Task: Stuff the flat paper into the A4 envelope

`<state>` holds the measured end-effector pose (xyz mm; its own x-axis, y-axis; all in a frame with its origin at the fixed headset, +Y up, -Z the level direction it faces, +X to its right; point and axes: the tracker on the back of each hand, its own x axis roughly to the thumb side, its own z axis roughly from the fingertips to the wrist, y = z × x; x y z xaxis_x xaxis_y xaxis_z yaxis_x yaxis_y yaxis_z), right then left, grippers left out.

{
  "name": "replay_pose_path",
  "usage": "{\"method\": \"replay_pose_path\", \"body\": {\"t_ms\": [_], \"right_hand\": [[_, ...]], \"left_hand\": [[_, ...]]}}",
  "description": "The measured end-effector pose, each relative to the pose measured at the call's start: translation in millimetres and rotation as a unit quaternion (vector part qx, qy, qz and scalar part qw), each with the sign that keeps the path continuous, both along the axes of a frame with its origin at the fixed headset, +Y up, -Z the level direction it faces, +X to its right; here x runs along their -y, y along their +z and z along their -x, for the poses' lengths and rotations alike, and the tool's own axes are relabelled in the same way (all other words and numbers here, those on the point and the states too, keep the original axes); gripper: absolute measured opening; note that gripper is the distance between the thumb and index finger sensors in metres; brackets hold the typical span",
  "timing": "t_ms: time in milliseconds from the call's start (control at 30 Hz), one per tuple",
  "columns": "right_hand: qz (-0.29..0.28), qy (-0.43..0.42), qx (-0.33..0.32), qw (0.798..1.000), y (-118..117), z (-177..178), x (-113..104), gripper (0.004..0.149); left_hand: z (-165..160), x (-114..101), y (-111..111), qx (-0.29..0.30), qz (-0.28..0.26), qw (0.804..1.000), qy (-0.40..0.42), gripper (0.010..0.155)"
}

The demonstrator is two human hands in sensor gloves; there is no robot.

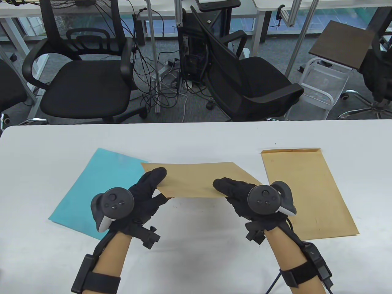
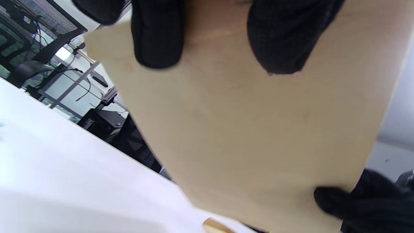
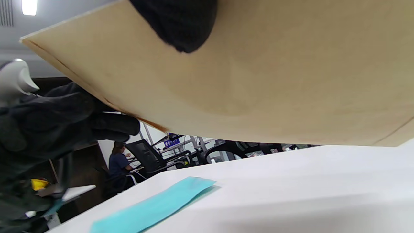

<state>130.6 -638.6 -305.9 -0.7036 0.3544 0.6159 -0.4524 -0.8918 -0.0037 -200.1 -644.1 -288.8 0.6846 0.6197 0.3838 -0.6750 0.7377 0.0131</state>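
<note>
A brown A4 envelope (image 1: 199, 179) is held above the white table (image 1: 196, 137) between both hands. My left hand (image 1: 147, 193) grips its left end; its fingertips (image 2: 158, 42) press on the underside (image 2: 258, 129) in the left wrist view. My right hand (image 1: 235, 193) grips its right end; a fingertip (image 3: 181, 22) lies on the envelope (image 3: 258, 81) in the right wrist view. A flat sheet of light blue paper (image 1: 98, 190) lies on the table at the left, partly under my left hand; it also shows in the right wrist view (image 3: 155, 207).
A second brown envelope (image 1: 306, 193) lies flat on the table at the right, flap end away from me. Black office chairs (image 1: 85, 79) and cables stand beyond the table's far edge.
</note>
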Motion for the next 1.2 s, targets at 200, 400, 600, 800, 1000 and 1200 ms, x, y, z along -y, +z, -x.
{"method": "replay_pose_path", "body": {"t_ms": [200, 400, 600, 800, 1000, 1200], "right_hand": [[-0.019, 0.106, 0.056, 0.993, -21, 16, 31, 0.051], [0.019, 0.169, 0.092, 0.981, -48, 39, 73, 0.051], [0.158, 0.19, 0.089, 0.965, -67, 50, 104, 0.055], [0.257, 0.158, 0.073, 0.951, -78, 54, 124, 0.063], [0.289, 0.163, 0.065, 0.941, -86, 58, 129, 0.067], [0.324, 0.156, 0.058, 0.931, -88, 57, 136, 0.069]], "left_hand": [[10, 26, 14, -0.012, 0.03, 0.996, -0.088, 0.091], [11, 57, 29, -0.02, 0.051, 0.989, -0.14, 0.092], [8, 86, 35, -0.011, 0.079, 0.989, -0.123, 0.089], [-3, 98, 33, -0.009, 0.094, 0.98, -0.172, 0.09], [-5, 99, 35, -0.003, 0.103, 0.977, -0.187, 0.089], [0, 104, 35, -0.007, 0.123, 0.973, -0.196, 0.089]]}}
